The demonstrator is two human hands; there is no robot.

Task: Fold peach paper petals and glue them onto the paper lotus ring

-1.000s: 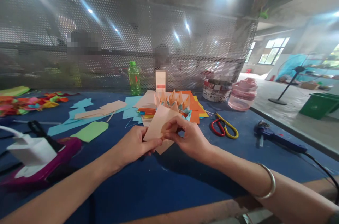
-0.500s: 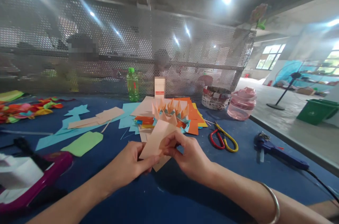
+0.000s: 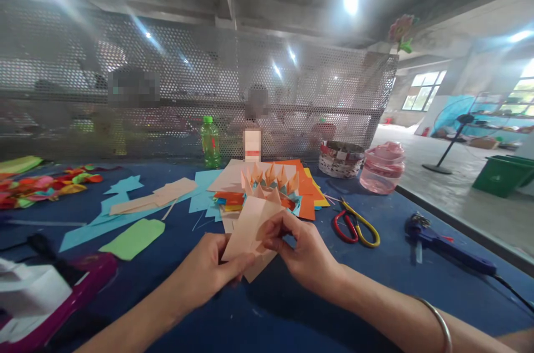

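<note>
Two drink containers: green-capped bottle [image 3: 211,144] before the perforated screen [image 3: 175,125]; pink jug [image 3: 381,169] beside the woven basket [image 3: 342,159]; contents unclear.
Peach paper: folded sheet [image 3: 250,228] held between both hands, in front of the origami points [image 3: 273,178].
Grip: left hand [image 3: 221,269] clamps its lower corner under the thumb; right hand [image 3: 298,247] pinches its right side, fingertips nearly closed.
Blue tabletop [image 3: 250,322]: scissors [image 3: 352,209] and glue gun [image 3: 454,251], blue surface between.
Room: standing fan [image 3: 451,142], green bins [image 3: 500,178].
Table edge [image 3: 459,227]: runs diagonally beyond the glue gun.
</note>
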